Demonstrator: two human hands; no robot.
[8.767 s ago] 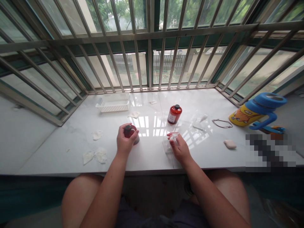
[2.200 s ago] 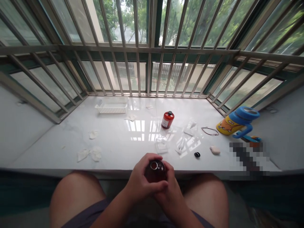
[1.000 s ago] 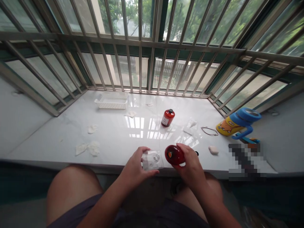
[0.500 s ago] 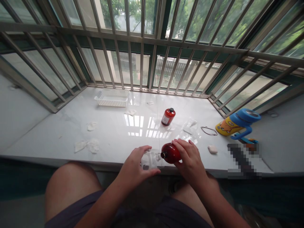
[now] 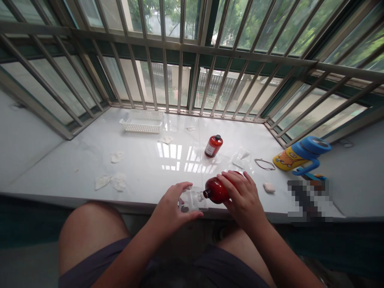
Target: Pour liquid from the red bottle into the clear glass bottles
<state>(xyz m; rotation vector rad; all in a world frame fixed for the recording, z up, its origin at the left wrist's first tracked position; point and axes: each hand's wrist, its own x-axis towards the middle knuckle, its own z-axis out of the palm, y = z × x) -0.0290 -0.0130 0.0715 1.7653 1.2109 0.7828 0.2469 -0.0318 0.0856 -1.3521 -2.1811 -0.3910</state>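
At the ledge's front edge, my left hand (image 5: 172, 204) is wrapped round a clear glass bottle (image 5: 190, 199), its short neck pointing right. My right hand (image 5: 243, 194) grips a dark red bottle (image 5: 216, 190) from above and the right. This bottle is uncapped and tipped left, its black-rimmed mouth right beside the clear bottle's neck. Whether liquid passes between them I cannot make out. Behind my right hand stands a second red bottle (image 5: 213, 146) with a black cap and a white label. A crumpled clear plastic wrapper (image 5: 241, 159) lies beyond that hand.
On the white ledge a white basket (image 5: 142, 122) stands at the back left, with crumpled tissues (image 5: 118, 182) nearer. To the right are a cord loop (image 5: 264, 164), a pale pink lump (image 5: 269, 187) and a blue-and-yellow flask (image 5: 301, 154). Metal bars (image 5: 189, 48) close off the window.
My right hand has tipped the red bottle further towards horizontal, raising its base to the right. My left hand and the clear bottle are almost unmoved.
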